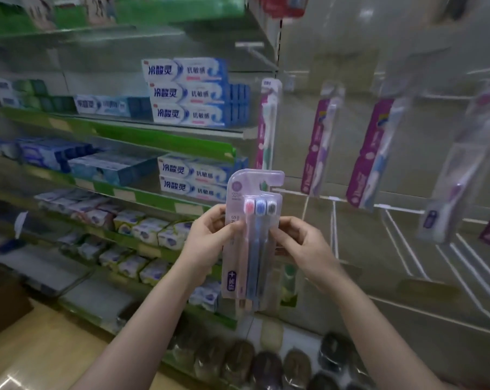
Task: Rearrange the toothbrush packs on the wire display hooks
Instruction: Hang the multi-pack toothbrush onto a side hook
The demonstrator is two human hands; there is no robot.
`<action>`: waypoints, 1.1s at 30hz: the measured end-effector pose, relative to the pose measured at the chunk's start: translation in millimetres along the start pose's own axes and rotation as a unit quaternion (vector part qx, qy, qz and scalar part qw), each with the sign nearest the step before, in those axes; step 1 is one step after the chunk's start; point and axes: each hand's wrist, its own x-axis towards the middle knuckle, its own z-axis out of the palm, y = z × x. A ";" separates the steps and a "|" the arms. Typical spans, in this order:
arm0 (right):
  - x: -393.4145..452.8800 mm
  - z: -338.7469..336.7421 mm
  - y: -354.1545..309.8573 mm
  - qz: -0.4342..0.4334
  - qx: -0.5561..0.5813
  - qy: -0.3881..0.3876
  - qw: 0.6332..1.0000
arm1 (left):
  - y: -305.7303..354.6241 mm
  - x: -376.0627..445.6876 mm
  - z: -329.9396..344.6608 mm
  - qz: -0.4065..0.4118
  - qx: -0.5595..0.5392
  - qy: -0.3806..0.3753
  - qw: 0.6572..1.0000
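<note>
Both hands are pinching the same three-brush pack point(248, 237): the left hand point(210, 237) is holding its left edge between thumb and fingers, and the right hand point(300, 243) is doing the same on the right edge, so each grip is closed on the pack. It's being held upright in the air, off any hook, just in front of the shelf end. The hang notch at the top is opening toward the right, pretty much level with a bare wire hook point(302, 194) beside it. I'd say the trick is keeping the pack flat and sliding it sideways so the notch catches the wire's tip without bending the card. Further right, the single-brush packs point(319, 144) are hanging well apart, leaving plenty of open room. The toothpaste boxes point(187, 91) are sitting on the shelves to the left, out of the way.
</note>
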 end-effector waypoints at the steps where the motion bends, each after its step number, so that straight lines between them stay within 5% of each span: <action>1: -1.2 2.3 7.0 -0.013 -0.009 0.000 1.000 | -6.8 -1.3 -1.5 0.007 0.002 0.001 1.000; 14: -32.0 29.4 101.1 -0.226 -0.029 0.061 0.972 | -94.9 -41.1 -6.8 0.113 -0.051 -0.017 0.992; 33: -18.0 77.7 199.8 -0.116 -0.022 0.023 0.993 | -188.8 -61.5 -42.2 0.016 -0.173 0.085 0.981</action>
